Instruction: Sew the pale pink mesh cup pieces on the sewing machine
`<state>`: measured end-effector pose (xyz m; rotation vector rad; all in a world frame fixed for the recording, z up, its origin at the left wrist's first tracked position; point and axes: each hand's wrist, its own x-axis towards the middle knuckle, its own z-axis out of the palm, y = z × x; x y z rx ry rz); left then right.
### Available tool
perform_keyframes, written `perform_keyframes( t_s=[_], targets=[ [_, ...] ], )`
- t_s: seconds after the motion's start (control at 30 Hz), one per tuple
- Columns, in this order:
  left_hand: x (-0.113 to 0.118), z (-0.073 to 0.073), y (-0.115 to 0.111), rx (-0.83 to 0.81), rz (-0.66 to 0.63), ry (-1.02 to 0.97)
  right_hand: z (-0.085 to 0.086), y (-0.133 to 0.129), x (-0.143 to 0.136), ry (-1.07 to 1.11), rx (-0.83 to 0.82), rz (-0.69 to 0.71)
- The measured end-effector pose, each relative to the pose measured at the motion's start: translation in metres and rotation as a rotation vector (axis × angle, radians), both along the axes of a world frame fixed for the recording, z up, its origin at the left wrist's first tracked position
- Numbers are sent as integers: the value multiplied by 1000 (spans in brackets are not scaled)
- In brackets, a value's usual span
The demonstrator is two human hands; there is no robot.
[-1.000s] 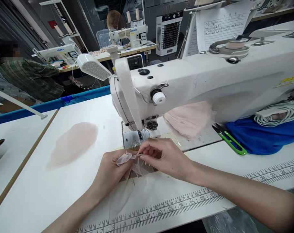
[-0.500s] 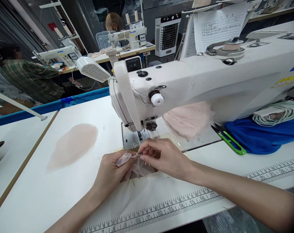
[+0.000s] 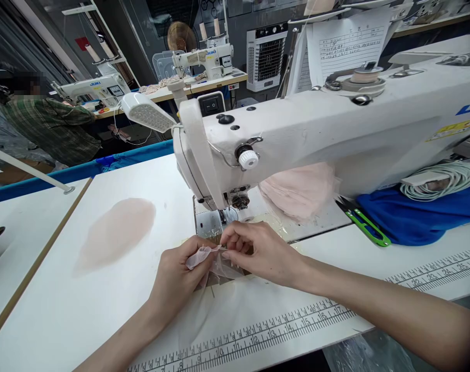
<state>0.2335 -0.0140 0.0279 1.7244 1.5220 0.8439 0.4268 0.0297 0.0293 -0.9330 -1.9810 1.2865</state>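
Note:
Between my two hands a piece of sheer pale fabric (image 3: 221, 267) is held just in front of the sewing machine (image 3: 312, 121). My left hand (image 3: 182, 266) is closed on it, with a whitish fold showing between thumb and fingers. The thumb and forefinger of my right hand (image 3: 263, 253) pinch the fabric's upper edge, close to the left fingertips. Behind the hands, the presser foot (image 3: 223, 216) stands over the metal needle plate (image 3: 206, 223). The fabric's lower part hangs toward the table edge and is hard to make out against the white top.
A thin pink fabric piece (image 3: 116, 235) lies flat on the left. More pink fabric (image 3: 300, 191) is piled under the machine arm. Green-handled thread snips (image 3: 368, 227) lie beside a blue cloth (image 3: 405, 217). A printed ruler (image 3: 273, 336) runs along the front edge. Another person (image 3: 48, 121) sits far left.
Both hands keep their hold on the fabric, with only slight finger movement. The camera view has shifted a little.

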Motion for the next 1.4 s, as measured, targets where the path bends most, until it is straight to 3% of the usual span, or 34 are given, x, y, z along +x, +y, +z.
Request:
perform_keyframes(
  t_s=[0.43, 0.6, 0.87, 0.97, 1.13, 1.27, 1.4],
  targets=[
    [-1, -1, -1, 54, -13, 19, -1, -1, -1, 15, 45, 40],
    [-2, -5, -2, 146, -33, 21, -2, -1, 0, 27, 56, 55],
    [-2, -6, -1, 246, -65, 84, -3, 0, 0, 27, 182, 63],
    [-2, -5, -1, 348, -79, 127, -9, 1, 0, 66, 364, 39],
    [-2, -6, -1, 506, -114, 182, -14, -1, 3, 36, 938, -31],
    [-3, -6, -2, 629, -241, 191, -7, -3, 9, -99, 1329, 65],
    [0, -3, -5, 696, -266, 169, -1, -4, 14, -86, 1564, 105]
  ],
)
